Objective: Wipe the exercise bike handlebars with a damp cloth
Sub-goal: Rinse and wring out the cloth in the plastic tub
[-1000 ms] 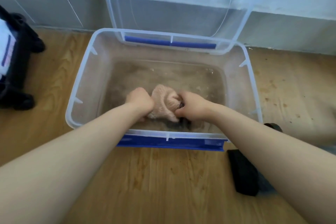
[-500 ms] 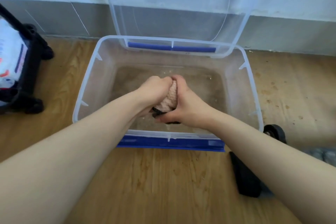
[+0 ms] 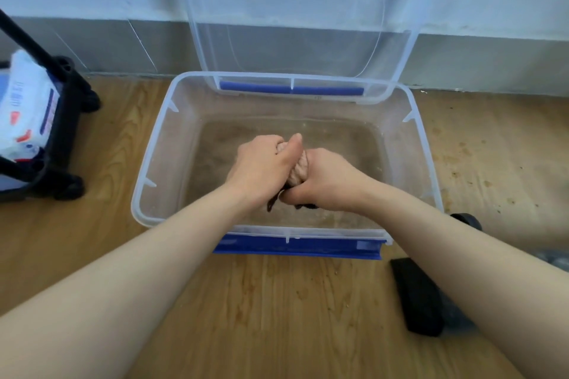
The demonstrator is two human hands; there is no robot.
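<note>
Cloth (image 3: 298,170) twisted between both hands, seemingly wet.

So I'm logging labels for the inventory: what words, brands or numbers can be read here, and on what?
White packet in the black cart: blue and red print, too blurred to read.
Clear plastic bin, its raised lid, the cloth: no text visible.
Nothing else carries readable writing.

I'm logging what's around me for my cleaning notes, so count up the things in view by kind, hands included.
Hands: 2, left hand and right hand
Cloths: 1, pink cloth
Clear plastic bins: 1, bin with open lid
Wipe packs: 1, pack
Black carts: 1, cart
Total: 6
</note>
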